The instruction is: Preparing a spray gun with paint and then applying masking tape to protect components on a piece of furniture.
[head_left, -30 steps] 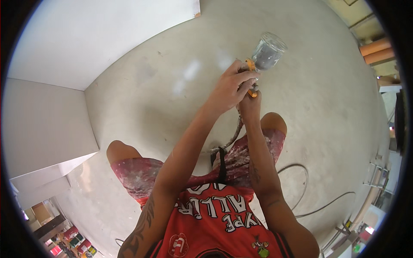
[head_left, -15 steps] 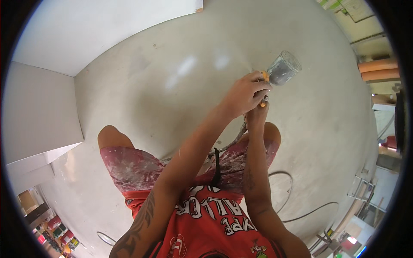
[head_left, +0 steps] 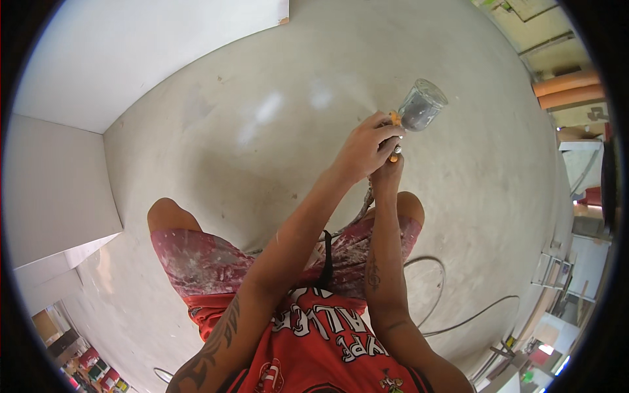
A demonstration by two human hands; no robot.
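Both hands are out in front of me, above the floor, closed on one paint spray gun [head_left: 395, 118] with orange parts. A clear, paint-smeared cup [head_left: 422, 105] with grey contents tilts up and right from it. My left hand [head_left: 368, 145] wraps the gun near its head, covering much of the body. Just below, my right hand [head_left: 388, 171] grips the handle, its fingers partly hidden behind the left hand. A faint pale mist [head_left: 362, 97] fans out from the gun toward the upper left. An air hose [head_left: 364, 208] hangs from the handle toward my lap.
A large white panel or cabinet [head_left: 157, 46] spans the upper left, with a grey-white box-like unit [head_left: 59, 183] below it. The hose loops [head_left: 442, 281] over the grey floor [head_left: 485, 196] at right. Orange rolls [head_left: 569, 92] and shelving stand along the right side; assorted items [head_left: 95, 367] lie lower left.
The gun and both hands have shifted slightly left in the picture, still gripped the same way. The panel and right-side items have also shifted left as the view moved. Mist shows in both frames.
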